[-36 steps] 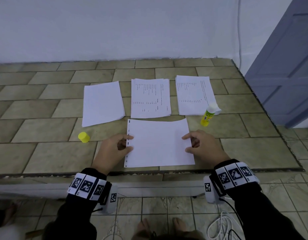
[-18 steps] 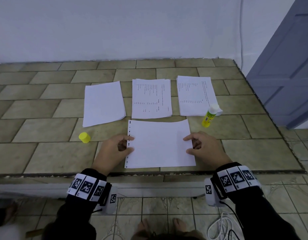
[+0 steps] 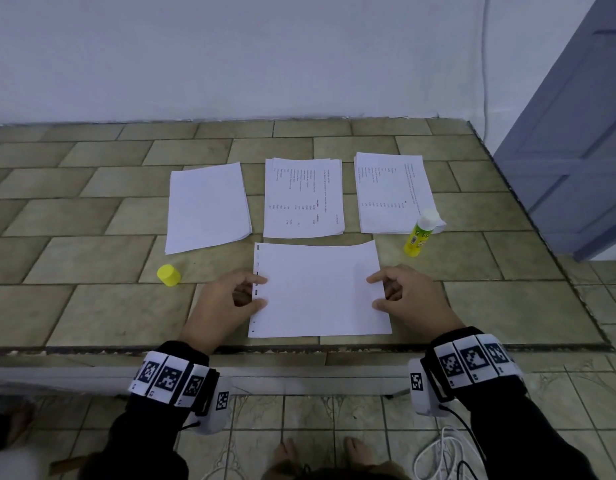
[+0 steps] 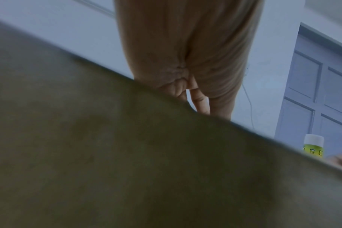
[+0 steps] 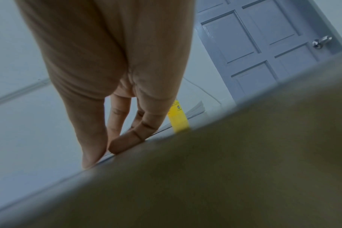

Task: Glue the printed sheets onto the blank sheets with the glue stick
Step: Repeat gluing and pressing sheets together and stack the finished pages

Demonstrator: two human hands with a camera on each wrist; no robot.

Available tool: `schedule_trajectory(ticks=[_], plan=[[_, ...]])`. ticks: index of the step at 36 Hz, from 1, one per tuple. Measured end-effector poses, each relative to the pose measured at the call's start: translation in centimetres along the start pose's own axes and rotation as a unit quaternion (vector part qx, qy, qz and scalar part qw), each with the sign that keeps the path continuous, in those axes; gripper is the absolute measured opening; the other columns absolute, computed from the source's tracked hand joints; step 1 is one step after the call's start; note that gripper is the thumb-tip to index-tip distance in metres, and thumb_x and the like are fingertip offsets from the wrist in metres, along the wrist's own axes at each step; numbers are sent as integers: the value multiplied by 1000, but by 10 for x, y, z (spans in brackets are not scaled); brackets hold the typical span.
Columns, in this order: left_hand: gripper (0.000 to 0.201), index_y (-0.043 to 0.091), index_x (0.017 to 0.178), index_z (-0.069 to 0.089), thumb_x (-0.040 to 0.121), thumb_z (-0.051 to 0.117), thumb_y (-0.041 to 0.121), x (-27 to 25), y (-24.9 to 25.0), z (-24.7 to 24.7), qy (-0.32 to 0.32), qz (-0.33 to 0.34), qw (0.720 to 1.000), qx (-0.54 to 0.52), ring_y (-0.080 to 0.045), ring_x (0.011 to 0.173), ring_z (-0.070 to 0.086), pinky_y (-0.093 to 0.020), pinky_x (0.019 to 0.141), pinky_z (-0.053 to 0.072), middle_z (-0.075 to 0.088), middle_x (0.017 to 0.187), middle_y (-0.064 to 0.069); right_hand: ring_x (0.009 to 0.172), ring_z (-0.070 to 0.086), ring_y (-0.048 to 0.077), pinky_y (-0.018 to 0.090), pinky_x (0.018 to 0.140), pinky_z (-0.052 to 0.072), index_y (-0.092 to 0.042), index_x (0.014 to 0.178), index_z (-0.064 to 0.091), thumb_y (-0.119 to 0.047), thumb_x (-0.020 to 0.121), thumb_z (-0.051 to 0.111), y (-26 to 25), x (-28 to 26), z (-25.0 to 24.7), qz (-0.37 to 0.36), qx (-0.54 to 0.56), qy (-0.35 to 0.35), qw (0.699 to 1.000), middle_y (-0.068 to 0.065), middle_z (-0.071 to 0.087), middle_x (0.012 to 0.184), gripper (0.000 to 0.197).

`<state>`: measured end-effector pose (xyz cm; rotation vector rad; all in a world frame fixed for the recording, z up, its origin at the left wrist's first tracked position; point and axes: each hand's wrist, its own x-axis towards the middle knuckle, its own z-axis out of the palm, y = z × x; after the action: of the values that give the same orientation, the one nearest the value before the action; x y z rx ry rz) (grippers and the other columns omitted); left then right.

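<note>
I have my left hand (image 3: 227, 301) and right hand (image 3: 408, 299) on the short edges of a thin white sheet (image 3: 318, 292) lying flat on the tiled surface (image 3: 92, 306), each hand's thumb and forefinger spread apart and pressing its edge. Beyond it lie a blank stack (image 3: 207, 206) and two printed stacks (image 3: 303, 197), with the uncapped yellow glue stick (image 3: 419, 235) upright at right and its round cap (image 3: 168, 275) at left. Only my right wrist view shows the door's metal knob (image 5: 321, 42).

The print on both printed stacks (image 3: 303, 197) is too small to read. The tiled surface (image 4: 127, 154) blurs across both wrist views, hiding the fingertips.
</note>
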<state>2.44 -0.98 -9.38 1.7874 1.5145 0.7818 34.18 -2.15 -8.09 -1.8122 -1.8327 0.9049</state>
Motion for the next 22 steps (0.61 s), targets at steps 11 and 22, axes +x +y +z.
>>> schedule_trajectory(ticks=[11,22], plan=[[41,26,118,65,81,79,15,3,0,0,-10,11,992,122,6,109,46,-10,91,34,49,120,7,104,43,13,25,84,44,-27,118,62,-19,86,69,-8,-1,2,5,-123,-16,992,-3,40,107,33],[87,16,157,-3,84,-13,63,11,8,46,-79,6,938,338,-16,151,-14,-43,121,-9,-9,165,-1,127,44,38,55,96,43,-18,102,69,-23,74,72,-39,-15,17,4,-387,39,921,17,44,142,28]])
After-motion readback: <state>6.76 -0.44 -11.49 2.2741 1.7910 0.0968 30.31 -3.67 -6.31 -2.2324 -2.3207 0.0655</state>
